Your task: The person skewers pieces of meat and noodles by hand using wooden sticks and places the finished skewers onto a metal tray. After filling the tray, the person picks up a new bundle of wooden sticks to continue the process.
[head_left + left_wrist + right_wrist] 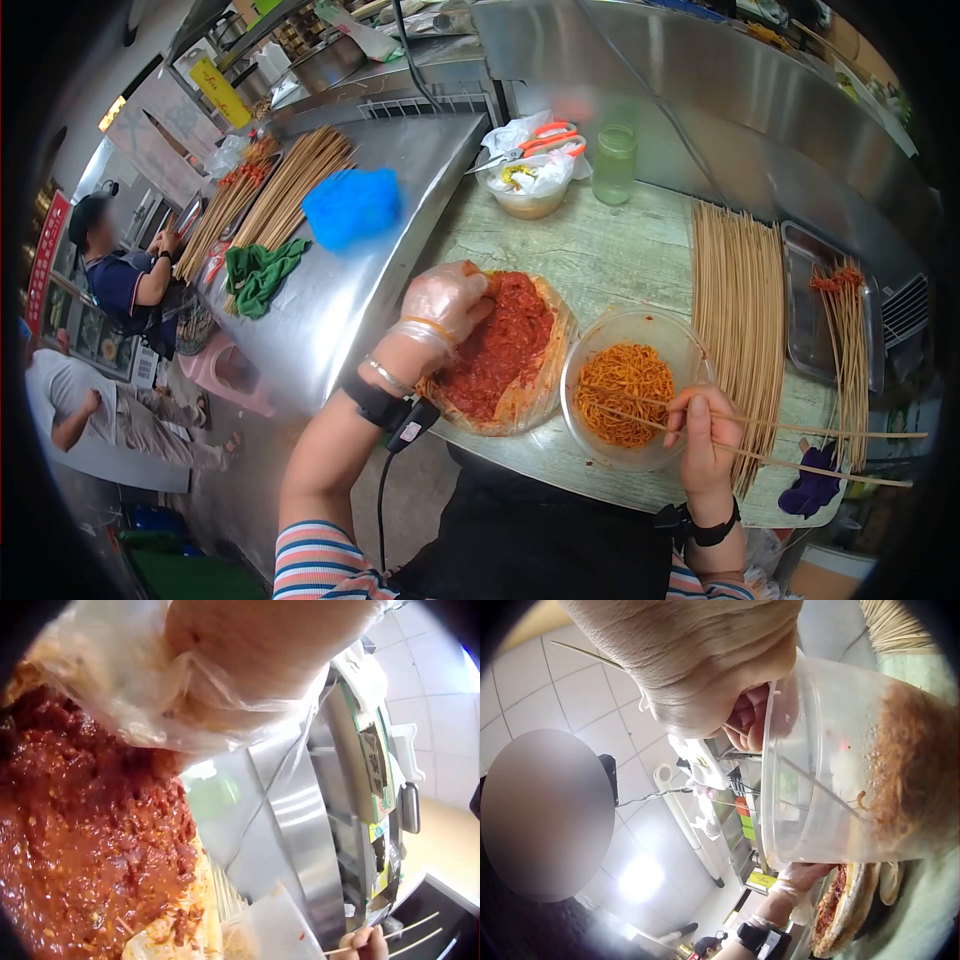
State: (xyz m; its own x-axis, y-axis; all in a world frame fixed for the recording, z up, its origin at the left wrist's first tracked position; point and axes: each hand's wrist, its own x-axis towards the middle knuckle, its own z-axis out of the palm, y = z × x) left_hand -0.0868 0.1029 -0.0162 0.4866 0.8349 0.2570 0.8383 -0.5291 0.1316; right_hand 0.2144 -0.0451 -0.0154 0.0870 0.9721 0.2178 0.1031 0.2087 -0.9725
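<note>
Red, probably soft, slippery: scoop mixture [507,345] at its ten-o'clock edge, by left hand [445,305] (cannot tell finger state); toward four, pinching chopsticks [860,434] with right hand [708,440].

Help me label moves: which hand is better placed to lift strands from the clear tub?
Probably the right hand: it holds two sticks reaching into the clear tub of orange strands. The gloved left hand is at the red mixture.
</note>
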